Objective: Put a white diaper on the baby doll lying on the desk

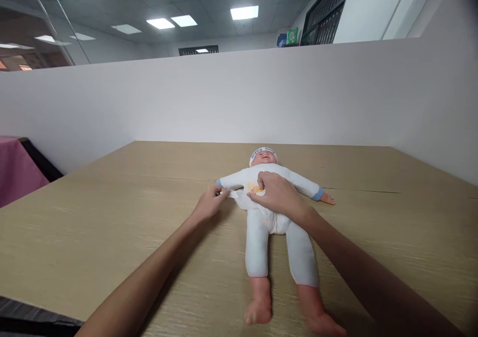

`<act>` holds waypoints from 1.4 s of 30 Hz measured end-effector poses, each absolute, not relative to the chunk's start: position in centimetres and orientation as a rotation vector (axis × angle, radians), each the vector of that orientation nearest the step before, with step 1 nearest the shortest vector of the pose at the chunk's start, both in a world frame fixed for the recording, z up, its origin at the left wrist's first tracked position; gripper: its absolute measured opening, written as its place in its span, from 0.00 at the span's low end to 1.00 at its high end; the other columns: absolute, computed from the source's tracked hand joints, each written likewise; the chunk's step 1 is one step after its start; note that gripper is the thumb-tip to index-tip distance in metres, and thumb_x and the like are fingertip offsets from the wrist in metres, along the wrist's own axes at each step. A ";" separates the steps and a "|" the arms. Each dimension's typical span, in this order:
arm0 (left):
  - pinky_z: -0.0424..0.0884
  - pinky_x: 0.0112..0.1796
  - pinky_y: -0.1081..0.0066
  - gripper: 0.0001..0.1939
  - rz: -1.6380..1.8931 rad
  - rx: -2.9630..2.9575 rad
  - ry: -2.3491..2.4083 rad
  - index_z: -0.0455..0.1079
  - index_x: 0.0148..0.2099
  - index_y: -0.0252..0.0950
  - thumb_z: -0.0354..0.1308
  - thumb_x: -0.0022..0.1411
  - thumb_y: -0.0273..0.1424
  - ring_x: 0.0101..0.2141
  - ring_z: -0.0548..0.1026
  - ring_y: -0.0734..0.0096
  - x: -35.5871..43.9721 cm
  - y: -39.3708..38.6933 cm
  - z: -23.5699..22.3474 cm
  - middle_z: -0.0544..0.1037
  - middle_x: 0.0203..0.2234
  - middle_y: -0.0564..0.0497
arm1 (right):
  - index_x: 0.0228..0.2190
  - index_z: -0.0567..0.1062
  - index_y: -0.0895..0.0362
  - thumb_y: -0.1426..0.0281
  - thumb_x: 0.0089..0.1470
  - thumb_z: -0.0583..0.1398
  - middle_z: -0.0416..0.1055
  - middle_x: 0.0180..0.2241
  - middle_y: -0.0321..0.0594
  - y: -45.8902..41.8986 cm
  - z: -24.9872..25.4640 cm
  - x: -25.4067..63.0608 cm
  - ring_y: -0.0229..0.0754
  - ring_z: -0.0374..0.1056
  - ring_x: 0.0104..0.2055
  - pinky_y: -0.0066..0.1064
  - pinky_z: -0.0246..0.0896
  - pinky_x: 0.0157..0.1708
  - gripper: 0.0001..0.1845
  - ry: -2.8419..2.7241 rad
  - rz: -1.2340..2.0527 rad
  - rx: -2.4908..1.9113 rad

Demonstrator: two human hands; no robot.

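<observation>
A baby doll (257, 257) lies on its back on the table, head at the far end, arms spread and feet towards me. It wears a white suit with blue cuffs and a white cap with dark lettering. A white diaper (277, 223) with a yellow-orange print at the front is around its hips. My left hand (209, 202) is closed in a pinch on the diaper's side tab, pulled out to the left of the doll. Over the belly, my right hand (278, 192) has its thumb and curled fingers on the diaper's front edge, partly covering it.
The wooden table (112, 217) has a thin seam running across it. A white partition (224, 103) stands behind it, with a wall on the right. Pink cloth (22, 168) and a dark edge lie beyond the table's left side.
</observation>
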State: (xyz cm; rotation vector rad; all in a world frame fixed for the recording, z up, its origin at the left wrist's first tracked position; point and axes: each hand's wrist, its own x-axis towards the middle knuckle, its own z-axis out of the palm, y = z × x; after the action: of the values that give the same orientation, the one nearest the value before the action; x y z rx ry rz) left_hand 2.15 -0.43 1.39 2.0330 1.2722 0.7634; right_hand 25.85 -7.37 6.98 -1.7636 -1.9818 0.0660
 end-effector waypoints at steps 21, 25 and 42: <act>0.67 0.41 0.68 0.18 1.012 1.818 0.671 0.64 0.50 0.39 0.50 0.78 0.49 0.35 0.69 0.69 9.2 -2.3 3.1 0.71 0.35 0.54 | 0.27 0.63 0.55 0.66 0.75 0.55 0.70 0.33 0.36 -7.2 8.3 27.3 0.40 0.60 0.32 0.33 0.48 0.33 0.20 -2.066 0.295 -1.700; 0.69 0.45 0.68 0.20 1.033 1.954 0.709 0.62 0.57 0.40 0.59 0.75 0.47 0.39 0.70 0.70 8.4 -3.3 2.0 0.73 0.50 0.48 | 0.27 0.64 0.55 0.70 0.71 0.56 0.70 0.33 0.35 -7.2 8.1 27.3 0.40 0.60 0.32 0.33 0.47 0.33 0.17 -2.057 0.297 -1.694; 0.67 0.47 0.62 0.04 1.035 2.311 0.769 0.69 0.47 0.40 0.58 0.73 0.33 0.42 0.72 0.63 6.8 -11.6 4.4 0.78 0.43 0.49 | 0.42 0.71 0.51 0.76 0.66 0.55 0.74 0.42 0.42 -19.7 6.9 26.2 0.50 0.73 0.44 0.40 0.69 0.45 0.09 -2.026 0.100 -1.245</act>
State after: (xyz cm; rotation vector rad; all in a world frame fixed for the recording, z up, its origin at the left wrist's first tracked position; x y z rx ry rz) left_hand 6.81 -11.64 4.36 2.3113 0.7694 1.0355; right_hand 26.20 -19.67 6.86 -1.2452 -2.0263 0.1004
